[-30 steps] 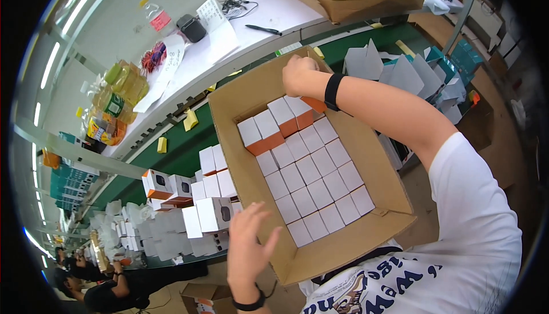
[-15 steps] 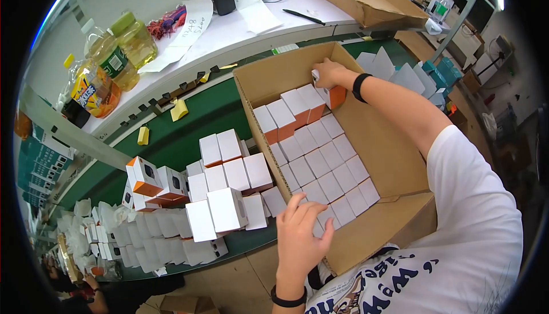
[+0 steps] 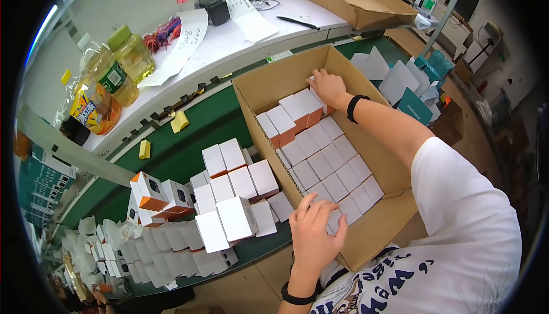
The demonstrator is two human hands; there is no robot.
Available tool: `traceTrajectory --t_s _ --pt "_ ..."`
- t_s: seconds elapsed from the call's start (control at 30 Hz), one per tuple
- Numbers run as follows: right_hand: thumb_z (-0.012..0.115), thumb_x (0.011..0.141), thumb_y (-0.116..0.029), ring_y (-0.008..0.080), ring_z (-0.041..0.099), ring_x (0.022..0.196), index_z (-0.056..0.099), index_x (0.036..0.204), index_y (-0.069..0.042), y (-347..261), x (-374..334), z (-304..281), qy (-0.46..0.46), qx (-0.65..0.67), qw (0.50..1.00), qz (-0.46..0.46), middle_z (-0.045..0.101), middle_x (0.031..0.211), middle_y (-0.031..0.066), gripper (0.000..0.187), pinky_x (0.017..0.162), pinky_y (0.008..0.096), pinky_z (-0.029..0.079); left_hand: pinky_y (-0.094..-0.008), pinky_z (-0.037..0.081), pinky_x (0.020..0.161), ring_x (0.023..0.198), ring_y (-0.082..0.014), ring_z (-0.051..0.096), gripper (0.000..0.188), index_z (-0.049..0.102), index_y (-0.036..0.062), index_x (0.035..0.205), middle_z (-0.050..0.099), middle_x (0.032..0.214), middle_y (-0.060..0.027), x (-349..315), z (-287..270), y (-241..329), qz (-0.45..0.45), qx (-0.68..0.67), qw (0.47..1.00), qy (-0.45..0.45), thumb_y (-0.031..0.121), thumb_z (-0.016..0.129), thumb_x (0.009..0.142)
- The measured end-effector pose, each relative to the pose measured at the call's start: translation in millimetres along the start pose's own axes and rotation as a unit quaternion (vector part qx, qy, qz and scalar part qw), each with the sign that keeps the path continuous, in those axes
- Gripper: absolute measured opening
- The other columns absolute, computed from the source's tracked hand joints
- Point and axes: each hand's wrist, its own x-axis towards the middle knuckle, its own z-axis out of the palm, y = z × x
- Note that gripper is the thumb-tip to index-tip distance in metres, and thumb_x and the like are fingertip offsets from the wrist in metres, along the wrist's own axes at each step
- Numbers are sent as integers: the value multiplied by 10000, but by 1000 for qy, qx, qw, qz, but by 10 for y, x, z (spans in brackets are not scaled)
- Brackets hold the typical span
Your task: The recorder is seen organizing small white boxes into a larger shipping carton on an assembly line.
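A large brown carton (image 3: 377,257) holds a lower layer of small white boxes (image 3: 323,165) in rows, with several white-and-orange boxes (image 3: 281,120) standing higher along its far left part. My right hand (image 3: 329,89) reaches into the far end, its fingers curled over the last small box (image 3: 318,101) of that upper row; the palm hides much of the box. At the carton's near left edge hovers my left hand (image 3: 314,231), fingers apart and nothing in them. Left of the carton, more white boxes (image 3: 240,219) are stacked on the green bench.
Further left stand rows of white boxes (image 3: 166,245) and orange-sided camera-picture boxes (image 3: 150,191). A white shelf (image 3: 229,36) behind carries drink bottles (image 3: 94,105), papers, a black adapter (image 3: 214,11) and a shallow open carton (image 3: 360,2). Teal-and-white open boxes (image 3: 409,85) lie to the right.
My right hand has moved left with the small box, up against the upper row. My left hand has shifted slightly to the right, still spread. The whole view has turned a little.
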Motion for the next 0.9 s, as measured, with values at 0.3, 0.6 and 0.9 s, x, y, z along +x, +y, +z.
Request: traceTrajectory --t_s 0.3,0.6,0.9 --pt "533 922 -149 551 510 1259 466 1409 121 -43 -380 498 -227 122 966 16 401 1441 405 560 1061 532 454 -435 418 980 1212 -342 567 204 696 97 942 719 1008 -37 -12 44 56 -8 -8 1000 21 91 766 751" --pt "701 805 -219 610 265 1428 207 1540 85 -465 -668 452 -103 288 934 184 28 1632 367 937 1137 607 351 -441 438 1032 1183 -355 569 181 702 55 916 723 996 -81 48 111 134 -15 2 999 35 34 742 740" --pt "617 848 -219 395 678 1074 732 1057 -67 -826 -655 1078 -216 250 915 -233 729 1118 188 283 921 511 537 -423 487 947 1120 -329 615 209 712 47 950 677 1173 -136 -75 -9 245 -24 32 993 112 44 770 748"
